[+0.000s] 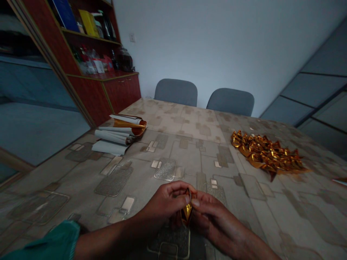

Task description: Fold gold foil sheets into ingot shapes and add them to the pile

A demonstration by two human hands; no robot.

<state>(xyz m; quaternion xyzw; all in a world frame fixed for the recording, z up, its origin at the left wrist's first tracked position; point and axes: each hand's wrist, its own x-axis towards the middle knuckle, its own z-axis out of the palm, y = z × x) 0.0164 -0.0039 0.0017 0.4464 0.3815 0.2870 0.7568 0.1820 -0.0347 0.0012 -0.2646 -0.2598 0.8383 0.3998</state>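
My left hand (166,202) and my right hand (210,213) meet near the table's front edge, both pinched on a small folded piece of gold foil paper (187,209) held upright between the fingertips. At the right of the table lies a heap of several folded gold foil pieces (267,153). At the left lies a stack of curled sheets (119,133), white on one side and gold on the other.
The table (189,151) wears a grey patterned cloth. Two grey chairs (176,92) (230,101) stand at its far side. A red-brown cabinet (108,86) with cluttered shelves stands at the back left. A teal sleeve (51,242) covers my left forearm.
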